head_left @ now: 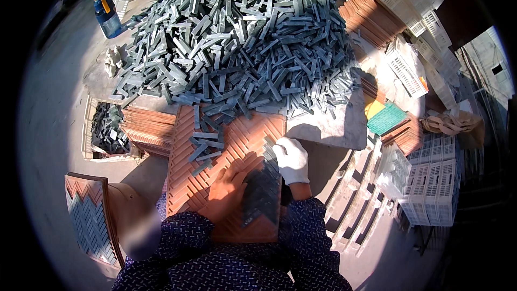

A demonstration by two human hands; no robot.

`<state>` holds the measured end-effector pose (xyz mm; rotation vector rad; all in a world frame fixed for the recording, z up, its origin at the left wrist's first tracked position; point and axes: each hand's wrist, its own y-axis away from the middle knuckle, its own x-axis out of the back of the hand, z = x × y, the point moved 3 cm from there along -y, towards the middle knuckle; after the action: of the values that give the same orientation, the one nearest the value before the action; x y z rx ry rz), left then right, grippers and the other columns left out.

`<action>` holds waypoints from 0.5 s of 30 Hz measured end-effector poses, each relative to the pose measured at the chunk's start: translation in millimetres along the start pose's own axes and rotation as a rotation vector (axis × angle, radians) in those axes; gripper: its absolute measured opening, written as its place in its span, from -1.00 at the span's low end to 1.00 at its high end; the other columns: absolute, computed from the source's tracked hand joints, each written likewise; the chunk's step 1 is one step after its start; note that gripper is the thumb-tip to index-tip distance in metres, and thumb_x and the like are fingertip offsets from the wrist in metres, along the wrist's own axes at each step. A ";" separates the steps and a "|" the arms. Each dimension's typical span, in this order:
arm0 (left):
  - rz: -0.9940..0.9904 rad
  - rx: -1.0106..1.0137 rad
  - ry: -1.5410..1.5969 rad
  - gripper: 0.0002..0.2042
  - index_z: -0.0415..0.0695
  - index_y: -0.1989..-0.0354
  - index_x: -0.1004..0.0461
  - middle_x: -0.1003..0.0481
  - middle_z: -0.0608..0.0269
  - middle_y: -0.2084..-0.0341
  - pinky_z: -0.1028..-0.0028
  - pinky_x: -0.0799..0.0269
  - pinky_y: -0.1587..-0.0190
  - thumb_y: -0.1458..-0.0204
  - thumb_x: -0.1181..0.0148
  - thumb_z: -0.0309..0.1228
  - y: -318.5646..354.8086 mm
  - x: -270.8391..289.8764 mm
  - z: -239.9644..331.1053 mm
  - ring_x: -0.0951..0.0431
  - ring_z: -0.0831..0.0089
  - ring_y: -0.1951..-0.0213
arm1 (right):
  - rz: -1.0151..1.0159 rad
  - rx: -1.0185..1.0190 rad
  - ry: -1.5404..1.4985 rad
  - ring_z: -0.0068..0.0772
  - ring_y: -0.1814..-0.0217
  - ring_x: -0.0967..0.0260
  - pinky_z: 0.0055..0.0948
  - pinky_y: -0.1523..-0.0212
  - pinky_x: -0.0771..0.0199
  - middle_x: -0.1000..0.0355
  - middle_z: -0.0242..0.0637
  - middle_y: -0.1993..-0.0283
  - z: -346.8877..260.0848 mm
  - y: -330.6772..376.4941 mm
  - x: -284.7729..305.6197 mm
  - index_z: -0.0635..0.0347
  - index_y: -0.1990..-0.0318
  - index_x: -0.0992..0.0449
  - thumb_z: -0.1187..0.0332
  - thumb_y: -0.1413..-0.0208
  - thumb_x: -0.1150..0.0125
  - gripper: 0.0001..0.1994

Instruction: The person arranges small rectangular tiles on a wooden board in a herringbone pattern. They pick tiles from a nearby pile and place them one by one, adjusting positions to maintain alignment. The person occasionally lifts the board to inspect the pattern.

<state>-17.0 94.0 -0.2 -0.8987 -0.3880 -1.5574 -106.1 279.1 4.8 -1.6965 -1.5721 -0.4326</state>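
Observation:
An orange-brown mould tray with herringbone slots lies before me, slanting slightly. Its right part is filled with dark grey stone strips in a zigzag pattern. My bare left hand rests on the tray with fingers stretched out, beside the filled part. My right hand, in a white glove, is closed at the tray's right edge, its fingertips on a grey stone strip at the top of the laid rows. Several loose strips lie across the tray's upper left.
A large heap of grey strips covers the table beyond the tray. Left stand stacked trays, a crate of dark pieces, a filled stack and a blue bottle. Right are a pallet and white crates.

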 end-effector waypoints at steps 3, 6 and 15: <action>-0.053 -0.011 -0.008 -0.68 -0.19 0.09 -0.41 -0.41 0.02 0.22 0.22 -0.46 0.17 0.07 -0.16 -0.46 9.6 -3.3 -4.0 -0.45 0.07 0.17 | 0.009 -0.013 -0.042 -0.04 0.33 -0.39 -0.23 0.28 -0.40 -0.41 -0.13 0.38 -1.8 2.9 11.8 0.14 0.34 -0.47 0.37 0.01 -0.16 -0.90; -0.121 0.097 0.060 -0.69 -0.16 0.10 -0.44 -0.43 0.06 0.17 0.23 -0.46 0.17 0.08 -0.20 -0.48 8.6 -9.2 -4.8 -0.48 0.02 0.19 | 0.013 -0.014 -0.044 -0.05 0.32 -0.40 -0.27 0.28 -0.40 -0.41 -0.12 0.40 -4.2 0.6 20.3 0.19 0.35 -0.47 0.40 0.01 -0.17 -0.91; -0.061 0.214 0.320 -0.73 -0.17 0.16 -0.47 -0.49 0.02 0.26 0.25 -0.45 0.16 0.11 -0.20 -0.51 0.9 -3.4 -9.9 -0.51 0.01 0.22 | -0.116 -0.008 -0.111 -0.05 0.33 -0.41 -0.26 0.28 -0.41 -0.43 -0.09 0.37 -39.4 -22.7 4.4 0.20 0.35 -0.49 0.36 0.01 -0.18 -0.88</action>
<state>-19.5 89.2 -9.3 -0.4669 -0.3458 -1.6481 -117.1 252.4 40.3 -1.6655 -1.7580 -0.4095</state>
